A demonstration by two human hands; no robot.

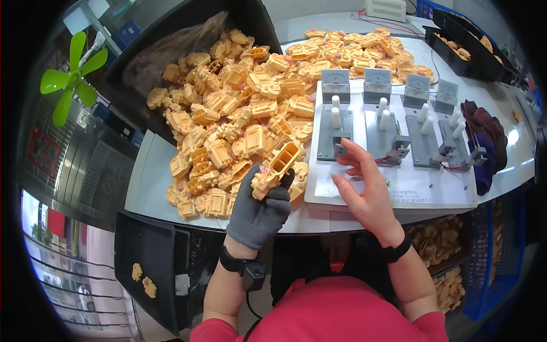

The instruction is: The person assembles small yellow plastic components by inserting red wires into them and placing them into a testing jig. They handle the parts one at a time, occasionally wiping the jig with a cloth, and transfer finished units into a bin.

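In a grey glove, my left hand (263,206) is closed around a yellow plastic housing (283,159) with open compartments, held at the near edge of a large heap of similar yellow parts (245,102). My bare right hand (367,191) hovers over the front of a white test board (342,196), its fingers apart and nothing seen in them. Its fingertips are nearest to the leftmost grey fixture (327,145), which carries white pegs (335,118) and a small metal block. Several such fixtures stand in a row, each with a dial meter (335,85) behind it.
A tipped black bin (134,74) spills the heap onto the white table (149,171). Lower left, a black tray (142,245) holds two yellow pieces. Dark cloth (484,137) lies right of the board. Black crates (473,51) and a green fan (73,78) stand farther off.
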